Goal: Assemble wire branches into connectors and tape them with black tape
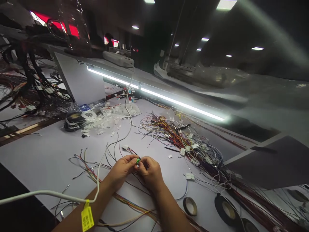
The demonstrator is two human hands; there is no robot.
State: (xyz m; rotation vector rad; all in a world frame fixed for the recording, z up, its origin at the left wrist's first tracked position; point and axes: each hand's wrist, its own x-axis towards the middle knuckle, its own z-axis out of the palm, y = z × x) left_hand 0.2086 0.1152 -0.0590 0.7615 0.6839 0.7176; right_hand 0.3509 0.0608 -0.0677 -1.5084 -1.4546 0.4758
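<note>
A small green connector (137,161) sits between my two hands near the middle of the table. The fingers of my left hand (124,167) pinch it from the left. From the right, my right hand (150,169) has thumb and fingertips pressed together at its side, seemingly on a thin wire going into it; the wire itself is mostly hidden. Just beyond my hands lies a white connector (125,147) with several dark and red wires. Loose multicoloured wires (90,172) with metal terminals spread under and left of my forearms.
A white cable (102,154) with a yellow tag (87,217) crosses in front of my left forearm. A big wire bundle (176,135) runs along the right. Tape rolls (190,206) lie at lower right, plastic bags (108,114) at back left. A lit tube (178,102) spans the back.
</note>
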